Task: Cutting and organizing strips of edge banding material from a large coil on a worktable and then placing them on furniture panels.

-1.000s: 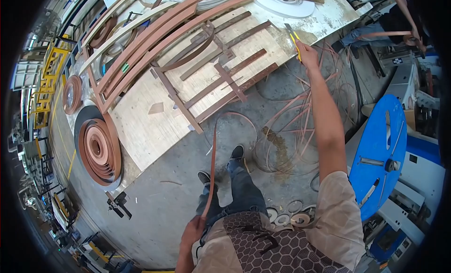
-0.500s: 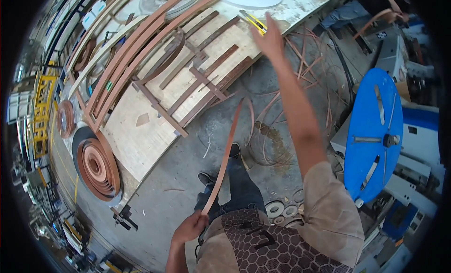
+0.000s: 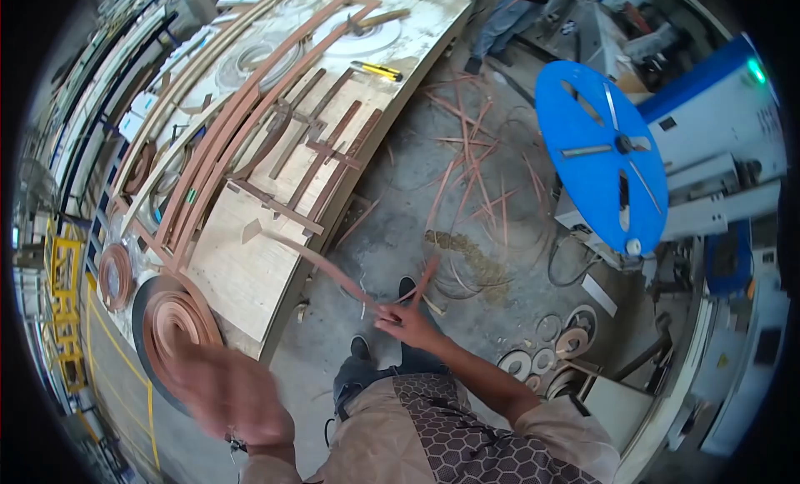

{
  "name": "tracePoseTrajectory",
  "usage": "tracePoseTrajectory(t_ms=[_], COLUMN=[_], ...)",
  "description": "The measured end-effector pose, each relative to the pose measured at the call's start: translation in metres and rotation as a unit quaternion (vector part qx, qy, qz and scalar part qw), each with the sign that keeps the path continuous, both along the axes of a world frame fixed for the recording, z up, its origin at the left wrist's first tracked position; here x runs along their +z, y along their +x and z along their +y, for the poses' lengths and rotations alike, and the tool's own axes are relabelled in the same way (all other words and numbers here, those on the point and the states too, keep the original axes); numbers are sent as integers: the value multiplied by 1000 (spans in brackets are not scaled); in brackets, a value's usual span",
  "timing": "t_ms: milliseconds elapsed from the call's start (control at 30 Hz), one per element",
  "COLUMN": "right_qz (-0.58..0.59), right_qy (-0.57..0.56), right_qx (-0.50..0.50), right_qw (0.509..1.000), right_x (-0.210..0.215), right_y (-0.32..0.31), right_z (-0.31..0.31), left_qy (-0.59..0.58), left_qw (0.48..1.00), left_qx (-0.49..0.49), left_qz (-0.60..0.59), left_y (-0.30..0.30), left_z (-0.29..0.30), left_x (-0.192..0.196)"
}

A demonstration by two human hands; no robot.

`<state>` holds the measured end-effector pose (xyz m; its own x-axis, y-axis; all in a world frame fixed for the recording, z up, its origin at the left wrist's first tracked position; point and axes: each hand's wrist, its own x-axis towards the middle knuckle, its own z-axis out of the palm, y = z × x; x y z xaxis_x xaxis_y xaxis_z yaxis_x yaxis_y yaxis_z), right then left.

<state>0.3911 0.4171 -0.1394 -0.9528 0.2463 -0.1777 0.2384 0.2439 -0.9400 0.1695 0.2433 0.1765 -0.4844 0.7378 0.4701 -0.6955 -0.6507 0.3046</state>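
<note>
Gripping the brown strip, the right hand is positioned in front of the torso, with the thumb and fingers closed on the band. From this hand, one section of the strip extends forward and left, passing over the near edge of the desk. A similar brown length stands just forward and right of the same hand; whether it belongs to the held strip cannot be determined.

The left hand is located left of the right hand and well apart from it. It is blurred by motion; whether it is open or closed cannot be told. The large brown coil lies directly beyond the left hand, partly covered by it in this view; contact cannot be confirmed. A smaller coil lies farther forward and left of that hand.

Ahead of the right hand, the desk carries dark wooden slats, with a yellow knife beyond them. Forward and right of the right hand, tangled strips lie on the floor; a blue disc stands farther right. Flat rolls lie to the right of this hand.
</note>
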Motion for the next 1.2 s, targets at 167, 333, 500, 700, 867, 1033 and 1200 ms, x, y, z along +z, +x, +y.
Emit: tracePoseTrajectory(t_ms=[167, 333, 500, 700, 867, 1033, 1200], right_qz=[-53, -127, -205, -288, -373, -272, -362], right_qy=[13, 158, 301, 182, 105, 167, 201], right_qx=[-120, -50, 5, 229, 227, 243, 231], right_qw=[991, 978, 931, 912, 894, 916, 880], right_x=[13, 242, 364, 381, 409, 385, 364], right_y=[100, 143, 149, 155, 168, 172, 172], right_z=[-93, -136, -135, -115, -133, -124, -126], left_qy=[-63, -448, -325, -289, -200, -236, -324], left_qw=[923, 739, 710, 633, 650, 716, 636], left_qx=[371, 206, -66, -137, -401, -344, -332], left_qz=[75, 459, 621, 704, 614, 560, 617], left_y=[-27, 39, 111, 138, 131, 132, 108], left_z=[-36, -39, -98, -131, -152, -164, -169], left_x=[58, 10, -39, -15, -47, -42, -32])
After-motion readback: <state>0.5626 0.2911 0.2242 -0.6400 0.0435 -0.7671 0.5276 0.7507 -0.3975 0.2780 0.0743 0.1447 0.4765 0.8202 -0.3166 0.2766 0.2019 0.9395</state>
